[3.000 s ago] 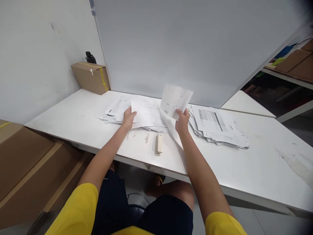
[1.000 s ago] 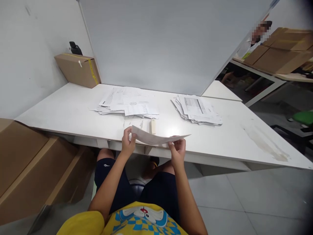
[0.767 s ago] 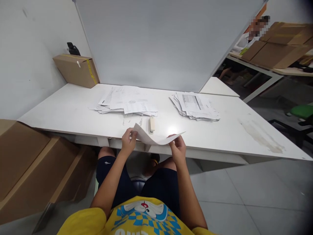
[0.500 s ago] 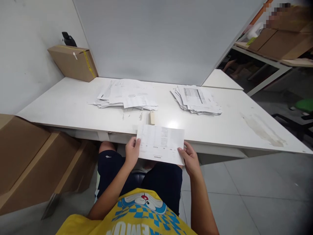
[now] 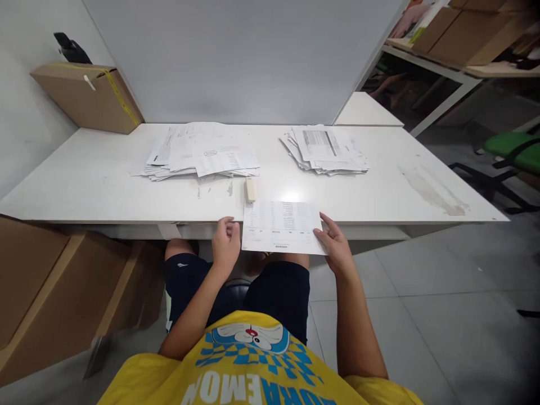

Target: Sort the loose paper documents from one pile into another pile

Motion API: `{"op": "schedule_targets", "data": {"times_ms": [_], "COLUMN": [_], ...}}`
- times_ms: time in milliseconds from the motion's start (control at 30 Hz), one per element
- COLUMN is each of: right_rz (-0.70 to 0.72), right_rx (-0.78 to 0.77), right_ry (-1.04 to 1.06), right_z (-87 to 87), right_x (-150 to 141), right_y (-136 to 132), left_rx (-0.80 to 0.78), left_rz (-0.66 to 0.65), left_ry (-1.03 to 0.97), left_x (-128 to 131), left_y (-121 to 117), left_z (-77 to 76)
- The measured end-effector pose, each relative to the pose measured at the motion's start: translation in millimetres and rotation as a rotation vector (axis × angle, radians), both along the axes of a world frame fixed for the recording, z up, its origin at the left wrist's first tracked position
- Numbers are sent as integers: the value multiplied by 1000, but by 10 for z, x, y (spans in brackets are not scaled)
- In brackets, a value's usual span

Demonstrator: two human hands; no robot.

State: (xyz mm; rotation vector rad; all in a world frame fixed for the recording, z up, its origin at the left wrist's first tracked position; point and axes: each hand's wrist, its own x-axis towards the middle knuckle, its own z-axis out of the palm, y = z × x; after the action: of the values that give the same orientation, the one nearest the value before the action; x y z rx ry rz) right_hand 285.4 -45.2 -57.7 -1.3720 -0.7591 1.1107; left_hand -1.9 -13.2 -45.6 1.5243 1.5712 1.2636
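Note:
A printed sheet of paper (image 5: pixel 282 228) lies across the front edge of the white desk, its near part sticking out over my lap. My right hand (image 5: pixel 336 244) grips its right edge, thumb on top and fingers partly hidden at the side. Just off the sheet's left edge is my left hand (image 5: pixel 225 244), its fingers loosely bent, with a small gap to the paper and nothing seen in it. Beyond the sheet, a small cream-coloured block-like object (image 5: pixel 250 190) stands close to its far left corner.
Two loose paper piles lie further back, a left pile (image 5: pixel 202 152) and a right pile (image 5: pixel 324 149). A closed cardboard box (image 5: pixel 88 98) leans at the back left corner, against the grey partition (image 5: pixel 236 62). Large cardboard boxes (image 5: pixel 76 298) stand left of my legs; a green chair (image 5: pixel 512 149) is at right.
The sheet has gone from being held up in both hands to resting lower at the desk edge. My left hand has let go of it. The camera view has shifted.

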Motion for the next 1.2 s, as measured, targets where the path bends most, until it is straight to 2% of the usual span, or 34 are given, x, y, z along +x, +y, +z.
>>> {"op": "schedule_targets", "data": {"times_ms": [67,133,200,267,333,433,567,800,900,967,1067,1133,1200], "right_rz": [-11,-17,-8,6,16,27,32,29,-18,-133,-447,-644,-748], "right_rx": [0,14,31,49,69,77,77,42,68,134,284,365,408], "right_ry": [7,14,32,58,77,80,84,32,-23,-73,-197,-282,-304], "right_z": [-19,-39,-48,-45,-37,-34,-38,64,133,175,210,195,151], "right_x": [14,20,21,26,39,77,122,136,187,259,423,572,742], "right_y": [40,73,105,137,164,173,137,153,79,-19,-105,-12,255], "left_rx": [177,337,430,471,505,555,544,497,501,497,504,513,504], "left_rz": [-80,-272,-500,-684,-776,-798,-800,-821,-798,-776,-770,-768,-755], "left_ry": [219,390,522,629,709,763,742,700,701,694,670,659,649], "left_x": [-63,-105,-116,-109,-106,-124,-122,-72,-49,-26,2,12,16], "left_y": [134,360,640,905,1094,1203,1163,1124,1122,1121,1118,1109,1091], "left_z": [129,260,344,363,332,267,227,235,257,265,272,277,280]}}
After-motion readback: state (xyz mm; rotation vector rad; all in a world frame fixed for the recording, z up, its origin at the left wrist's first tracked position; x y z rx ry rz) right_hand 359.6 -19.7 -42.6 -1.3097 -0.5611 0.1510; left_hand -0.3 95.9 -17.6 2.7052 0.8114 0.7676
